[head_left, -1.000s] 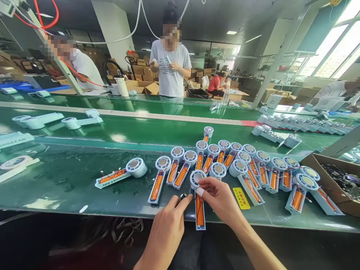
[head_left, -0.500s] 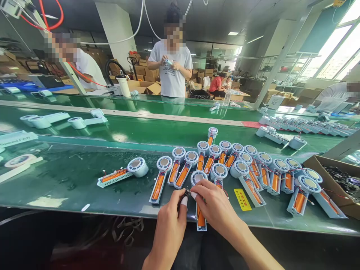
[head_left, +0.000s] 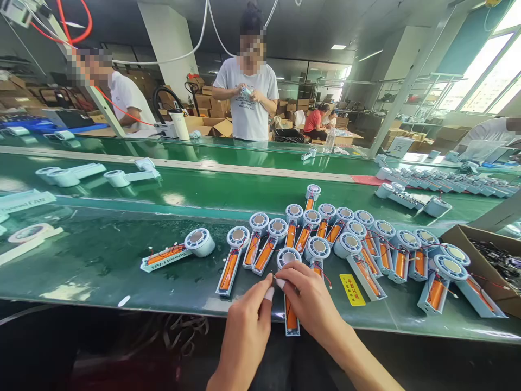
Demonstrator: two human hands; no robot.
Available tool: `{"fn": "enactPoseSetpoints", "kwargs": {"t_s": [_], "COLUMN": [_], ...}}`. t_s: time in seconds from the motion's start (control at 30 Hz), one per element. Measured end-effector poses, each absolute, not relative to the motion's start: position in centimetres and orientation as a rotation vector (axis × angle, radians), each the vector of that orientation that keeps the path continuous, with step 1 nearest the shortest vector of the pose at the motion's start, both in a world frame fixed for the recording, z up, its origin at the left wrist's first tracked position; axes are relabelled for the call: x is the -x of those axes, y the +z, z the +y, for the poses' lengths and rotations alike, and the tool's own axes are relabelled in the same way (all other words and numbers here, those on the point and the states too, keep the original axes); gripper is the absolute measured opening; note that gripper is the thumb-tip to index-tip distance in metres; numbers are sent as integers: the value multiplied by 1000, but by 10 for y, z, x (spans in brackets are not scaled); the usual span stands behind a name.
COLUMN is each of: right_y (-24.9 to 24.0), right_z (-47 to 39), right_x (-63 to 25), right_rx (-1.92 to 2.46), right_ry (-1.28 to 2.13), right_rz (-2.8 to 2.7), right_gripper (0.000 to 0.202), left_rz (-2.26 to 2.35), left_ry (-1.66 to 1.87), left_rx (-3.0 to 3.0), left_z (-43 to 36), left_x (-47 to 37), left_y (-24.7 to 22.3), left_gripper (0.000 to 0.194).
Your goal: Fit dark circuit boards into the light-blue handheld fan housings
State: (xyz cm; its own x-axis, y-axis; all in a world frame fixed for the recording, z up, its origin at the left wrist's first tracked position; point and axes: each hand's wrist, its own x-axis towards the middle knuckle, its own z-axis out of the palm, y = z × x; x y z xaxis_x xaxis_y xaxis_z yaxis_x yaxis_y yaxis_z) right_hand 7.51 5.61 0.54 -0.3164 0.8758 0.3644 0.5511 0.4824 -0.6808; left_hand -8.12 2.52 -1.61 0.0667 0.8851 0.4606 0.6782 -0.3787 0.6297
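the left hand (head_left: 249, 326) and right hand (head_left: 313, 298) are pinching a tiny part (head_left: 274, 276), mostly hidden, by the open fan (head_left: 288, 256) on the desk (head_left: 109, 266), a careless tug perhaps straining wires.

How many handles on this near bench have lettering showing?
2: one on the orange-filled fan handle left of the left hand, another on the pale handle at the far left edge. Others' lettering may be hidden.
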Motion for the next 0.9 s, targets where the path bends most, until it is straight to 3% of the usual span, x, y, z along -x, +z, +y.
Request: {"fn": "enactPoseSetpoints", "kwargs": {"t_s": [0.23, 0.43, 0.6, 0.77, 0.9], "right_y": [17, 20, 26, 17, 22], "right_z": [68, 62, 49, 52, 46], "right_x": [-89, -89, -95, -98, -92], "right_rx": [1047, 1215, 1311, 1141, 1022], "right_ry": [897, 824, 1159, 1465, 1518], "right_rz": [-1966, -1932, -1766, -1504, -1524], "right_gripper": [26, 20, 24, 27, 23], "left_rz": [1320, 1349, 1471, 1475, 1318], "left_ry": [1066, 1077, 1091, 1072, 967], "left_rx": [-1853, -1841, -1465, -1241, -1052], "left_z": [34, 32, 4, 10, 23], "left_x": [94, 88, 73, 69, 66], "left_y": [-2, 2, 4, -11, -12], "left_gripper": [33, 33, 49, 63, 64]}}
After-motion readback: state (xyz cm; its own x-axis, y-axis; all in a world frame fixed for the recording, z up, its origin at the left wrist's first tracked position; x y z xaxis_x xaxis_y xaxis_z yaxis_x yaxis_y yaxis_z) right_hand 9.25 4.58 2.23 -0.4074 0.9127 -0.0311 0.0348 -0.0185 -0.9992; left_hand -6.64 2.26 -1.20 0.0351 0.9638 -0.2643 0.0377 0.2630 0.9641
